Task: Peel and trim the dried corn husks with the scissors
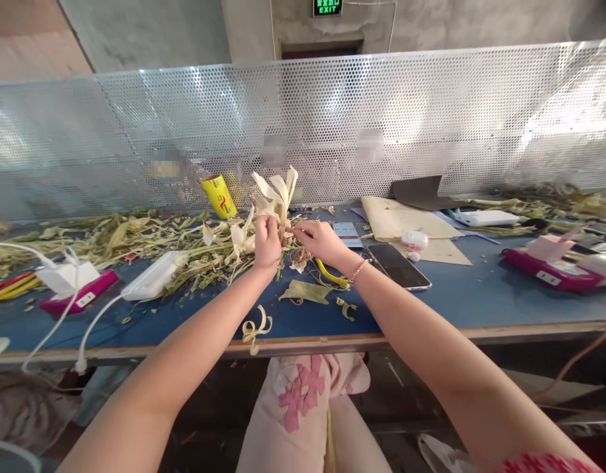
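Note:
A flower-like bunch of pale dried husk strips [281,189] stands upright above the table, its strips fanning out at the top. My left hand [268,243] is closed around its lower part. From the right, my right hand [323,242] meets it with fingers pinched at the stem; what lies between those fingertips is too small to make out. Below the hands are a small tangle of brown twine [299,255], a flat piece of green husk [305,291] and a yellow curved handle [331,274]. Curled husk scraps [257,323] lie at the front edge.
Dried stalks [194,253] heap up at left, with a yellow roll [218,196] behind. White power banks [155,274], a magenta socket block [81,295] and cables lie left. Rightward are a phone [398,266], brown paper [406,220] and another socket block [551,269]. A perforated metal screen [332,118] stands behind.

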`<action>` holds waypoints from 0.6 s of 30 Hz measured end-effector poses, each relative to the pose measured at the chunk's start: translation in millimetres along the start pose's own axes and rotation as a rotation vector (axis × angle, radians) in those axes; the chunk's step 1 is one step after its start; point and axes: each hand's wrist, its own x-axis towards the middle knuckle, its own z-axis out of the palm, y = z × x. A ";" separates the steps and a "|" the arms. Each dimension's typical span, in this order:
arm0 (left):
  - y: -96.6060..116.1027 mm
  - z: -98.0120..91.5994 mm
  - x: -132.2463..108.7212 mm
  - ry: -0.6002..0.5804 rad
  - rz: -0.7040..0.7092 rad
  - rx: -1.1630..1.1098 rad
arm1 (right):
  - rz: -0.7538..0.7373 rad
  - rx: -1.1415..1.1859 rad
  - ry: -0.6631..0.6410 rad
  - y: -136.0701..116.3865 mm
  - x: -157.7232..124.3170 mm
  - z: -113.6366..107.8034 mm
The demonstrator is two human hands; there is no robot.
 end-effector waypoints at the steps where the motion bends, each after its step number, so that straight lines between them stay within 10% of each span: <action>1: 0.8 0.3 -0.1 0.006 -0.012 -0.007 | -0.006 -0.008 -0.015 0.0 0.2 -1.5; 12: 7.1 -0.1 7.7 0.010 -0.300 -0.124 | -0.041 -0.352 -0.214 -7.1 -1.7 -11.2; 18: 25.8 -17.1 16.6 -0.235 -0.623 -0.201 | -0.084 -0.621 -0.365 -7.3 -2.0 -9.4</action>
